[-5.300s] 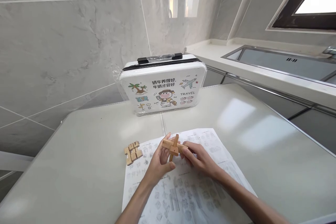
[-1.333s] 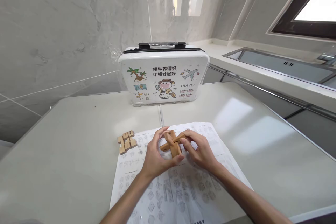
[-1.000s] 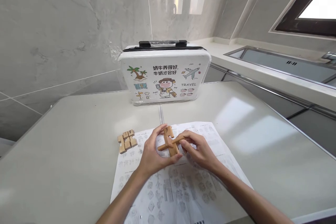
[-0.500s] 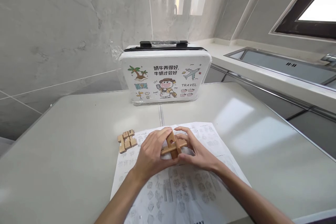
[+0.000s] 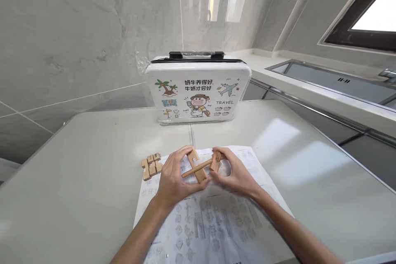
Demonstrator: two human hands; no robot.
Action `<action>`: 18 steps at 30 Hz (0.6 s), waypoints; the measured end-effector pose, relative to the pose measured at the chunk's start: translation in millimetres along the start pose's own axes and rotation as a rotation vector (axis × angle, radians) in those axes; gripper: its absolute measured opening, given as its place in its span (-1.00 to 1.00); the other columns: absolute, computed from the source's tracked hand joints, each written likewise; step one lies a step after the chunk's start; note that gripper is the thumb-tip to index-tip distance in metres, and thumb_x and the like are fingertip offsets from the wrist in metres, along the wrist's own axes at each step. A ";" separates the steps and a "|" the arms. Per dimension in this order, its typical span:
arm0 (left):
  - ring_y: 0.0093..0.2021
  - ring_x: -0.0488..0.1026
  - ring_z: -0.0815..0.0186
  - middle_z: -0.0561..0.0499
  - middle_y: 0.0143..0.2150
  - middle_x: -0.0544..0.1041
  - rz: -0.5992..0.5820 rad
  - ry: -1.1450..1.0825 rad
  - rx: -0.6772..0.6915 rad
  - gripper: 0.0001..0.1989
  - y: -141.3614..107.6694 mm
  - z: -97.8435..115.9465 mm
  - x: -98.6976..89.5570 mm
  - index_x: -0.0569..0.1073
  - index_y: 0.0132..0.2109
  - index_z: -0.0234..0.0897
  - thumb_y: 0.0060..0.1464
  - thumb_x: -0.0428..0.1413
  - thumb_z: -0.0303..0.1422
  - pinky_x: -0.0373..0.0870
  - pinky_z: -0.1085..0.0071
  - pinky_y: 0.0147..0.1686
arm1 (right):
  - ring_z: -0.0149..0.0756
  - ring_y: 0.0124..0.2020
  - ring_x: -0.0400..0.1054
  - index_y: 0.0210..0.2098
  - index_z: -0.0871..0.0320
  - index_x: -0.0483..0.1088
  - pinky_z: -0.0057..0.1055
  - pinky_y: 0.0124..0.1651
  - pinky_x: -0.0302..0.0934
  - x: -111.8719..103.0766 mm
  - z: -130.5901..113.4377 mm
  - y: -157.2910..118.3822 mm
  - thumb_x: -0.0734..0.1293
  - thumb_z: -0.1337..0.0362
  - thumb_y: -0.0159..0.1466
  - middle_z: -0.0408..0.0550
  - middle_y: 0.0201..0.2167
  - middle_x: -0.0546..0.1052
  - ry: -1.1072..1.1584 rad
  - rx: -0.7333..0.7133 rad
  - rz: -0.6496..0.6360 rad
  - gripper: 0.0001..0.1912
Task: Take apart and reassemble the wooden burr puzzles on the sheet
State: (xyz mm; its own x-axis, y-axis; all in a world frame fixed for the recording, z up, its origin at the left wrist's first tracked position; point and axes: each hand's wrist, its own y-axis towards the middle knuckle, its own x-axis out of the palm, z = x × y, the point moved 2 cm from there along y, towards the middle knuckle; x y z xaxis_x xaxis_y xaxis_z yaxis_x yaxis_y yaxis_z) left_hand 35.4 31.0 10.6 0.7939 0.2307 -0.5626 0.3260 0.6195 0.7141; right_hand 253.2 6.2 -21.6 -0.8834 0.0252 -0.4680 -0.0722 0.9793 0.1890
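My left hand [image 5: 173, 176] pinches a notched wooden puzzle piece [image 5: 201, 175] by its two ends, thumb low and fingers at the top. A smaller wooden puzzle piece [image 5: 215, 164] is gripped between the thumb and fingers of my right hand [image 5: 237, 175]. Across the gap runs a slim wooden rod [image 5: 194, 170]; it crosses the left piece and its right end meets the right piece. Whether the rod is fixed in either piece, I cannot tell. Left of my hands, several wooden puzzle pieces [image 5: 151, 166] lie grouped together, a few with dark marks.
Under my hands a printed instruction sheet [image 5: 216, 222] covers part of the pale table [image 5: 93, 181]. A white cartoon-printed case [image 5: 198, 90] with a black handle stands upright behind it, by the tiled wall. To the right is a counter with a sink [image 5: 328, 78].
My hands have moved slightly apart. The two pieces, close together and crossed before, now stand separated with more of the rod showing between them. The view has shifted a little.
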 end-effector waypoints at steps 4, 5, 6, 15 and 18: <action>0.16 0.57 -0.06 -0.22 0.17 0.56 -0.003 -0.051 -0.016 -0.08 -1.4 -1.0 2.2 0.26 0.32 -0.17 -0.10 0.47 -0.08 0.57 0.05 0.14 | 0.14 0.33 0.25 0.34 0.07 0.25 0.12 0.36 0.22 4.7 1.6 -2.2 0.50 0.25 0.17 0.18 0.30 0.37 -0.176 -0.125 -0.038 -0.23; 0.16 0.57 -0.06 -0.22 0.17 0.56 -0.013 -0.058 -0.015 -0.08 -1.9 -0.9 3.0 0.25 0.32 -0.17 -0.10 0.48 -0.08 0.57 0.05 0.14 | 0.15 0.33 0.25 0.35 0.06 0.24 0.14 0.36 0.22 5.8 2.1 -2.8 0.49 0.28 0.16 0.17 0.30 0.37 -0.209 -0.156 -0.047 -0.21; 0.17 0.57 -0.06 -0.22 0.17 0.56 -0.023 -0.061 -0.013 -0.08 -2.5 -0.7 3.7 0.25 0.32 -0.16 -0.10 0.48 -0.08 0.57 0.05 0.14 | 0.16 0.33 0.25 0.35 0.05 0.24 0.17 0.35 0.22 6.8 2.5 -3.4 0.49 0.29 0.16 0.17 0.29 0.38 -0.239 -0.188 -0.050 -0.21; 0.21 0.55 -0.07 -0.24 0.20 0.54 -0.074 -0.061 -0.096 -0.15 -5.4 -1.3 4.7 0.26 0.30 -0.17 -0.02 0.43 -0.04 0.56 0.01 0.19 | 0.21 0.37 0.19 0.40 0.01 0.21 0.28 0.36 0.18 9.2 5.9 -4.9 0.45 0.21 0.30 0.18 0.33 0.37 -0.339 -0.282 -0.068 -0.28; 0.22 0.54 -0.07 -0.23 0.21 0.54 -0.080 -0.069 -0.102 -0.16 -5.5 -0.8 5.0 0.26 0.31 -0.18 -0.01 0.43 -0.06 0.55 0.02 0.20 | 0.19 0.42 0.13 0.40 0.00 0.20 0.25 0.40 0.14 6.9 4.7 -4.5 0.46 0.17 0.33 0.17 0.38 0.31 -0.277 -0.270 -0.076 -0.29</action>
State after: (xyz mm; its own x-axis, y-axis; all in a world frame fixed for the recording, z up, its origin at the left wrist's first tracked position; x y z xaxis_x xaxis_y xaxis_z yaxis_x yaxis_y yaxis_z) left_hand 37.1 29.3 3.5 0.8021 0.1273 -0.5835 0.3387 0.7078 0.6199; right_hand 249.6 2.9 -29.7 -0.7154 0.0442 -0.6973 -0.2839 0.8935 0.3479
